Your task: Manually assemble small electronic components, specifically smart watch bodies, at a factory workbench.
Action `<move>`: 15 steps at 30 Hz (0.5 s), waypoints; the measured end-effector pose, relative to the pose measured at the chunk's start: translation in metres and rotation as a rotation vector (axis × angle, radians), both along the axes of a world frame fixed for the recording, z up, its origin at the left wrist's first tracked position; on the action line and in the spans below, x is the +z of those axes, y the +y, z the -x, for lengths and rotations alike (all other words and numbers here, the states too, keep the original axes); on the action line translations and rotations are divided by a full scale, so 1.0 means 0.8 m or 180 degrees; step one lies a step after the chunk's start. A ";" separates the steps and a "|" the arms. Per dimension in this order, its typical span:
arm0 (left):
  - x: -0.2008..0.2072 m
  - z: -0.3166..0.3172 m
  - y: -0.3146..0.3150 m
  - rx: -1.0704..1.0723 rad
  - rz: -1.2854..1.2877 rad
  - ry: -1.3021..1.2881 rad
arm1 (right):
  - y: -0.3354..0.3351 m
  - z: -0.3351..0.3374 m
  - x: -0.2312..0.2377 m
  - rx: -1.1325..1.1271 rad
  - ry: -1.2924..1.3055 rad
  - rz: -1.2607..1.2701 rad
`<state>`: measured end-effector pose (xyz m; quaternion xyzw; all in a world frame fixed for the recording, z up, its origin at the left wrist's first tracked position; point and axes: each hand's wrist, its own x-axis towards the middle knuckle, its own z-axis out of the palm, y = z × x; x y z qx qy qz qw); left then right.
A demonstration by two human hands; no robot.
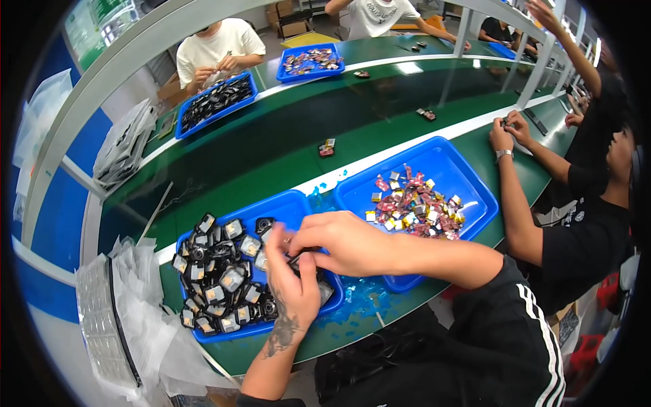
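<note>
Both hands' grip pinches one small black part (303,261) over the near blue tray (285,203), left hand (293,288) beneath, right hand (346,241) above; part looks light, rigid, probably delicate, best held by its edges

A small black part (303,260) sits pinched between the fingers of both hands, mostly hidden. It is over a blue tray (288,203) full of many small black parts.
</note>
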<state>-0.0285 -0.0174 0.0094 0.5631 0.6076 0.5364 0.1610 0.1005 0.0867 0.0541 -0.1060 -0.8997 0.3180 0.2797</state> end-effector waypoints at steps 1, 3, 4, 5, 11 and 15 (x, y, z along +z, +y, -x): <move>-0.011 -0.001 0.006 -0.0375 0.0167 -0.0095 | -0.002 -0.010 0.002 -0.0043 -0.0013 -0.0011; -0.001 -0.002 -0.001 -0.1312 0.1525 -0.1477 | -0.006 -0.027 0.007 -0.0307 -0.0055 0.0898; -0.001 -0.008 -0.003 -0.1343 0.1538 -0.1489 | -0.003 -0.038 0.016 -0.0293 -0.0280 0.1234; -0.001 -0.016 -0.005 -0.1595 0.1497 -0.2290 | -0.001 -0.052 0.019 -0.0262 -0.0262 0.1504; -0.002 -0.020 0.003 -0.1528 0.1290 -0.3388 | 0.081 -0.179 -0.009 -0.2154 0.0054 -0.0205; -0.005 -0.015 0.006 -0.0984 0.1005 -0.3181 | 0.073 -0.200 -0.010 -0.2409 -0.0872 0.0591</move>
